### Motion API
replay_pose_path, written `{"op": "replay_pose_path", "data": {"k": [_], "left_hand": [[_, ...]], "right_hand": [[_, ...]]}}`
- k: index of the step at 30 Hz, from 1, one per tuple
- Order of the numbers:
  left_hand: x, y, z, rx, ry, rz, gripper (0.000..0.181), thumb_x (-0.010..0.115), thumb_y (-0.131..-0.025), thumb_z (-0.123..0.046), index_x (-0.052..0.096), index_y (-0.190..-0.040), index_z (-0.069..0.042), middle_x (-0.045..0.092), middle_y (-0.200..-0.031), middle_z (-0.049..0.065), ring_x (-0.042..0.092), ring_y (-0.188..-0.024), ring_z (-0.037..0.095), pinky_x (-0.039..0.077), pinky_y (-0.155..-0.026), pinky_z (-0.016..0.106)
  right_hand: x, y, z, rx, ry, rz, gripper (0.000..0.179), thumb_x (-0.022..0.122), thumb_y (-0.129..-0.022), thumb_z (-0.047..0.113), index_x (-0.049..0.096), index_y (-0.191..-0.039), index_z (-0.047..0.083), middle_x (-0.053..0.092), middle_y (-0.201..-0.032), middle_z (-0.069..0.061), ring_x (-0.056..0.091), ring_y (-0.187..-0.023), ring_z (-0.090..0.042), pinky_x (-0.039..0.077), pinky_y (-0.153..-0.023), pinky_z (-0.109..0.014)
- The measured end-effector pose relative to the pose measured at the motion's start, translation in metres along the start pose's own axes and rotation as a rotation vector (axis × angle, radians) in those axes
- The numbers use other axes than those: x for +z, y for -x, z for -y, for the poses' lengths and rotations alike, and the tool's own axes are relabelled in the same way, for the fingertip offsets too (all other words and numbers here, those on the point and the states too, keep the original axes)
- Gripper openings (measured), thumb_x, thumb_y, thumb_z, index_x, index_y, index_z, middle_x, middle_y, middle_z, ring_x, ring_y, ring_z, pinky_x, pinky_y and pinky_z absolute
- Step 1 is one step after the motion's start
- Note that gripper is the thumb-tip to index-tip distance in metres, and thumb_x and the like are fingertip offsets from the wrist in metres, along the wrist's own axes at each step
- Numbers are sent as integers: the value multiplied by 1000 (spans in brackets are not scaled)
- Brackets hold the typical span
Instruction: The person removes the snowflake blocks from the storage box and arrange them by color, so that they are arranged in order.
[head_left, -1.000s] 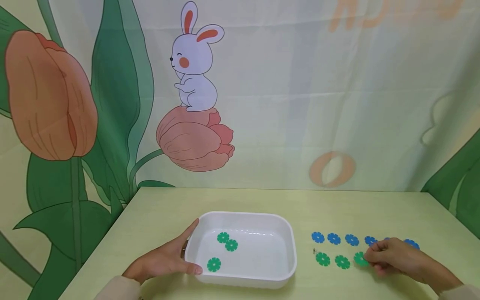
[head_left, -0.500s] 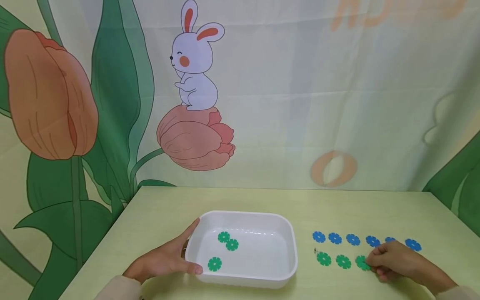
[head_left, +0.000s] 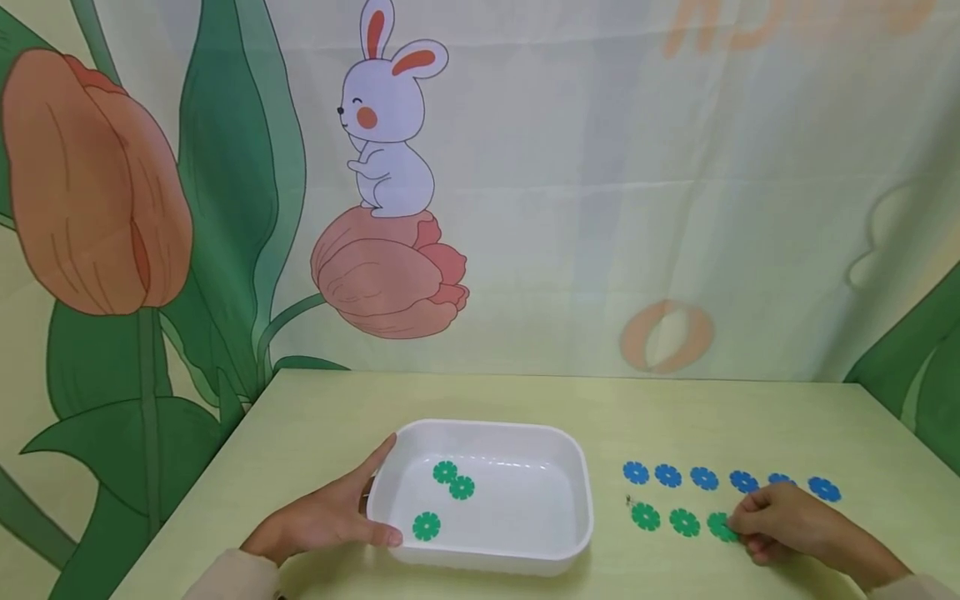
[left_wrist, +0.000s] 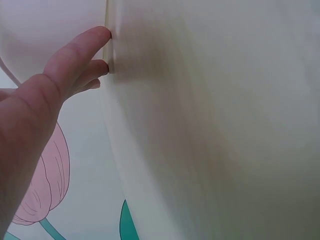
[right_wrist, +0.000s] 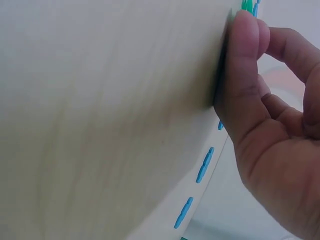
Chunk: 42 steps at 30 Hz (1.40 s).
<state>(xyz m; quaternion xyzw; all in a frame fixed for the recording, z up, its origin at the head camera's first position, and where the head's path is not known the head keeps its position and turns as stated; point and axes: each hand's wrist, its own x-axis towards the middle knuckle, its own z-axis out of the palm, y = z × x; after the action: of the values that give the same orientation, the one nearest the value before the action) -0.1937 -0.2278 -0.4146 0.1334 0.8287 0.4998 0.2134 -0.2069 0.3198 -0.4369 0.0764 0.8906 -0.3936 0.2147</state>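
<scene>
In the head view my left hand [head_left: 322, 517] spans the left end of a white plastic tray [head_left: 525, 521], thumb over the near corner and index finger along the far side. The left wrist view shows its straight fingers [left_wrist: 80, 50] touching an edge. My right hand [head_left: 795, 525] pinches the right edge of a green flower-shaped interlocking disc [head_left: 720, 527], low over the table. Left of that disc lie two more green discs [head_left: 684, 523] in a row. Three green discs [head_left: 426, 526] lie inside the tray, two overlapping.
Behind the green row runs a row of several blue discs [head_left: 704, 478]; the right hand partly covers one. A small dark speck [head_left: 629, 501] lies by the leftmost green disc. The pale table [head_left: 330, 408] ends at a printed cloth [head_left: 525, 250].
The pinched green disc has come slightly nearer with my right hand, into line with the other green ones. My left hand and the tray keep their places.
</scene>
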Motion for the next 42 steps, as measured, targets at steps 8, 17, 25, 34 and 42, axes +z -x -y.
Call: {"op": "replay_pose_path", "data": {"k": [8, 17, 25, 34, 42], "left_hand": [[-1, 0, 1, -4, 3, 8, 122, 85, -82, -26, -8, -161, -15, 26, -156, 22, 45, -125, 32, 36, -108, 54], [0, -1, 0, -16, 6, 4, 121, 84, -82, -27, -8, -161, -15, 27, -156, 22, 46, -125, 32, 35, -108, 56], [0, 0, -1, -10, 5, 4, 122, 85, -82, -26, -7, -161, -14, 28, -154, 22, 47, -123, 31, 37, -108, 54], [0, 0, -2, -14, 0, 1, 121, 85, -82, -26, -7, -161, -14, 28, -154, 22, 47, -123, 31, 36, -108, 55], [0, -1, -2, -25, 8, -1, 120, 84, -82, -26, -7, -161, -14, 28, -155, 22, 47, -123, 31, 36, -108, 55]], "right_hand": [[-1, 2, -3, -42, -25, 23, 11, 63, -95, 7, 65, -88, -1, 63, -74, -6, 61, -65, -14, 56, -63, -29], [1, -4, -1, 19, 18, -14, 8, 66, -92, 6, 66, -90, -1, 63, -77, -5, 61, -66, -14, 56, -64, -27], [2, -2, -1, 19, 2, -18, 7, 66, -92, 5, 66, -89, -1, 63, -76, -5, 60, -65, -14, 55, -63, -26], [3, -2, -3, 5, -11, -30, 8, 65, -92, 5, 65, -88, -1, 63, -74, -5, 60, -64, -14, 54, -62, -26], [-3, 1, -1, 2, -7, 13, 11, 63, -95, 8, 66, -90, -1, 64, -75, -6, 61, -65, -14, 54, -64, -27]]}}
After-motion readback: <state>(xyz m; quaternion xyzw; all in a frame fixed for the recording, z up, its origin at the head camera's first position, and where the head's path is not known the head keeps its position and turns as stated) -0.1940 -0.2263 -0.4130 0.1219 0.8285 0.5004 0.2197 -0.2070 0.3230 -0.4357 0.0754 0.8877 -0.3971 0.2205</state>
